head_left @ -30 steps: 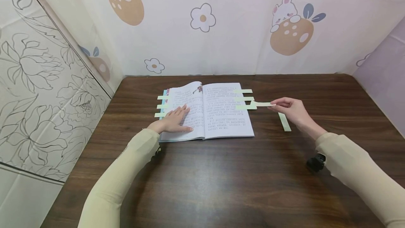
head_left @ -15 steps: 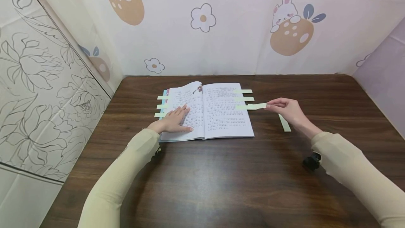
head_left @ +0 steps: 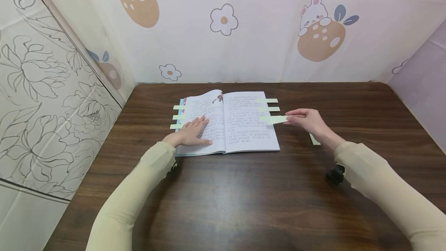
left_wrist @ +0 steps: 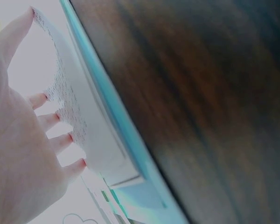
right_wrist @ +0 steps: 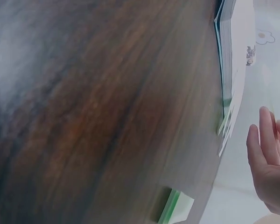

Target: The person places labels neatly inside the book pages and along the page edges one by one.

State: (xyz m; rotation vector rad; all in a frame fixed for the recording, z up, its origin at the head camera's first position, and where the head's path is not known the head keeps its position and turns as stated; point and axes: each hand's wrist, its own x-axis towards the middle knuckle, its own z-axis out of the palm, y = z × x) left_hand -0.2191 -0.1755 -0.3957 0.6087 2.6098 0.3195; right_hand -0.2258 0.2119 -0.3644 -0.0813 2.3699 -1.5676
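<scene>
An open book (head_left: 249, 136) lies on the dark wooden table, its pages covered in print. My left hand (head_left: 191, 131) rests on the left page with fingers spread; the left wrist view shows that hand (left_wrist: 23, 144) over the paper. Between thumb and fingers my right hand (head_left: 306, 121) pinches one end of a pale green sticky note strip (head_left: 280, 119). Its far end overlaps the right page's edge and the lowest stuck strip (head_left: 263, 118) there. Two similar strips, an upper one (head_left: 270, 100) and a middle one (head_left: 271, 109), stick out above.
Several pale strips (head_left: 179, 117) stick out along the book's left edge. A small pad of sticky strips (head_left: 315, 140) lies on the table (head_left: 230, 196) under the right wrist, partly hidden; the right wrist view shows the pad (right_wrist: 177, 207) too. Patterned cloth (head_left: 258, 49) hangs behind the table.
My right hand has moved left toward the book, bringing the pinched strip from beside the stuck strips to over the lowest one. The left hand stays where it was.
</scene>
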